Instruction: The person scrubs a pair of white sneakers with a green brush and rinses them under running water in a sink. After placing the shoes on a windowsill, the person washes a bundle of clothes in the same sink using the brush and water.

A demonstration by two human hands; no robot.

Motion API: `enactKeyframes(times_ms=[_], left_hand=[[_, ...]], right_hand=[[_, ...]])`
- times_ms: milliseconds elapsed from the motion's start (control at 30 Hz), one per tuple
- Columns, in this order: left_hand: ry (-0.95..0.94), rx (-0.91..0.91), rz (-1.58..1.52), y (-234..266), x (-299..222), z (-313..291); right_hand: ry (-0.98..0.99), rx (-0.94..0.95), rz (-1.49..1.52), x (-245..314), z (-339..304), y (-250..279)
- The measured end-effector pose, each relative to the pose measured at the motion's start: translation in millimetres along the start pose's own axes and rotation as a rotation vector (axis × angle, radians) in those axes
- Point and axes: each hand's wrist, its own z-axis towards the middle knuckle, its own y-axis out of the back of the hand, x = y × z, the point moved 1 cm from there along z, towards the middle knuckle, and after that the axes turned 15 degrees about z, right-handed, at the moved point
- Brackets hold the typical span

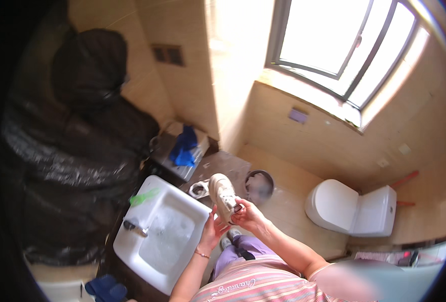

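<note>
A pale beige-white sneaker (221, 192) is held up in front of me, just right of the sink, toe pointing away. My right hand (249, 215) grips it near the heel and opening, fingers closed round it. Against its left side and heel, my left hand (212, 230) holds it, fingers partly hidden. Just beyond lies another whitish object (199, 189), perhaps the second shoe; its shape is not clear. The white sink (202, 214) on the left holds cloudy, sudsy water (168, 235).
A bright green object (145, 196) lies on the sink's back-left rim near a dark faucet (134, 226). Blue cloth (185, 146) rests on a grey box. A round bin (270, 177) and a white toilet (333, 204) stand right. A large black coat-like shape (77, 151) fills the left.
</note>
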Motion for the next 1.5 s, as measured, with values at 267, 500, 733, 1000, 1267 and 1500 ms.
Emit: enactKeyframes(times_ms=[267,500,733,1000,1267,1500], left_hand=[[0.035,0.045,-0.062,13.6,-11.5,34.1],[0.025,-0.074,-0.058,9.7,-19.7,80.0],[0.02,-0.247,-0.137,-52.1,-17.3,140.3],[0.063,-0.352,-0.216,-120.4,-13.0,167.8],[0.091,-0.398,-0.28,-135.0,11.1,191.8],[0.068,-0.582,-0.235,-126.8,35.1,189.3]], right_hand=[[0.519,0.035,0.345,202.7,-59.0,14.5],[0.756,0.268,0.588,445.9,-66.3,-1.9],[0.781,0.265,0.504,652.4,-4.9,-57.7],[0.732,0.069,0.452,756.6,42.8,-111.0],[0.902,-0.015,0.308,768.5,64.7,-81.8],[0.832,0.032,-0.009,604.6,50.2,-46.7]])
